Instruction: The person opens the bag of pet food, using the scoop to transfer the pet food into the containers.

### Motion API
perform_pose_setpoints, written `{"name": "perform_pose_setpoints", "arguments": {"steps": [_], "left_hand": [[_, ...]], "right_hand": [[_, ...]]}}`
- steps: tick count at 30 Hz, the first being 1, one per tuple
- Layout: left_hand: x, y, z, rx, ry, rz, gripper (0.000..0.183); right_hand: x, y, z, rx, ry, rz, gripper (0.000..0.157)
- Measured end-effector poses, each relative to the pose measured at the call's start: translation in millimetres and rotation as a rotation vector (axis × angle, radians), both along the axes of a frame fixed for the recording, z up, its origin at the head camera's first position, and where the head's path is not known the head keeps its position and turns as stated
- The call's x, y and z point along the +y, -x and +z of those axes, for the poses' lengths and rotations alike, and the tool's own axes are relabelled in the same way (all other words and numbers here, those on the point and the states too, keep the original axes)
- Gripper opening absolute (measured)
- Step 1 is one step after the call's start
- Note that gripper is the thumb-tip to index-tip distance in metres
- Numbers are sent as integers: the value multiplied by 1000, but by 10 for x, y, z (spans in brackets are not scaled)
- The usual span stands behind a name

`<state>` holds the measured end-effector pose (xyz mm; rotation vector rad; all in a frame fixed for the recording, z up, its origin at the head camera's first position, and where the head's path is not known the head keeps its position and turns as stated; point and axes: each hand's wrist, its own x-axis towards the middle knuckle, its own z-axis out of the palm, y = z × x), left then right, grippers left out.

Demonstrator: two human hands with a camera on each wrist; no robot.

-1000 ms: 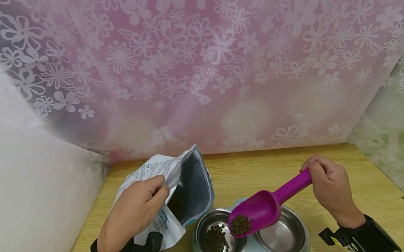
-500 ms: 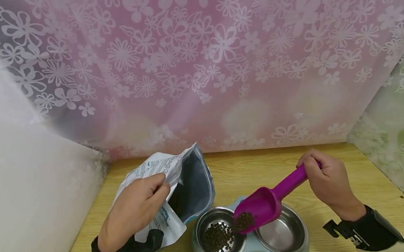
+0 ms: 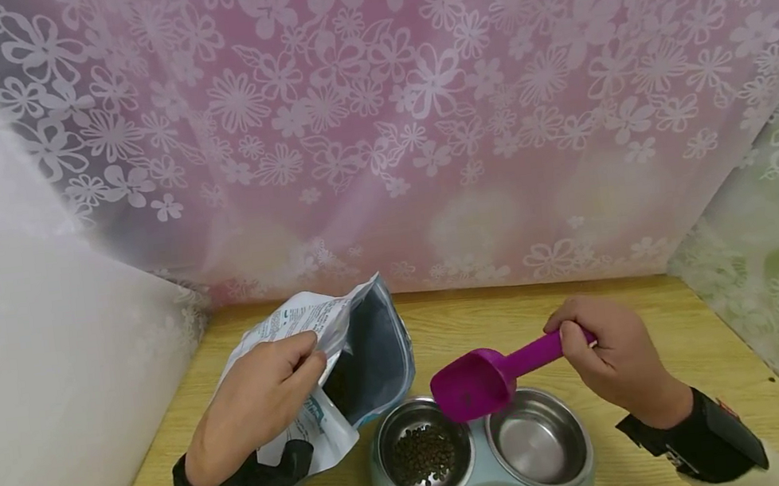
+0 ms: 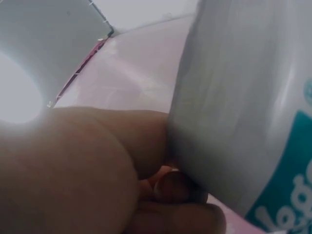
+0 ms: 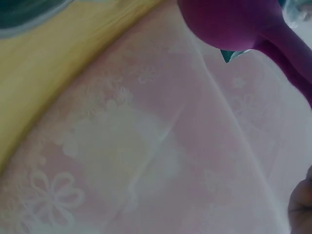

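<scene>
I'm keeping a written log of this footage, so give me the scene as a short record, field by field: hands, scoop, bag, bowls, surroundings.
Left hand: grips the bag near its mouth
Right hand: holds the purple scoop by its handle
Scoop contents: a few dark specks at most
Bag: open, mouth facing right
Left bowl: brown pellets at the bottom
Right bowl: bare metal, no pellets visible
Bowl holder: pale blue-green
Table: light wood
Backdrop: pink, flower-patterned
</scene>
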<state>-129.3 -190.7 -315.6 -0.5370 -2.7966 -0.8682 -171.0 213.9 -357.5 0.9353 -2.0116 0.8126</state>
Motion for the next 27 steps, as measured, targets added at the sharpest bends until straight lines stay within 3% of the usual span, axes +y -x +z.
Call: {"name": "perform_pose_setpoints", "arguments": {"steps": [5,7,9,12,17,22,24,27], "left_hand": [[6,1,8,2,-7,-2,36],[11,1,13,-1,-8,-1,36],[11,5,16,0,-7,-1,36],[9,6,21,1,-10,-1,36],[5,10,20,2,-11,1,37],[0,4,19,2,-9,3,37],[-1,1,18,8,-4,5,37],[-7,0,10,12,2,10,37]], "right_hand": [[-105,-66,89,260,-150,164,33],[-139,-99,116,313,-172,195,37],[-150,-126,133,311,-139,198,36],[-106,-136,143,224,24,133,29],[51,-58,155,-35,449,-5,27],[86,49,225,-331,838,8,35],[23,68,262,-415,911,19,37],[-134,39,303,-515,905,4,37]]}}
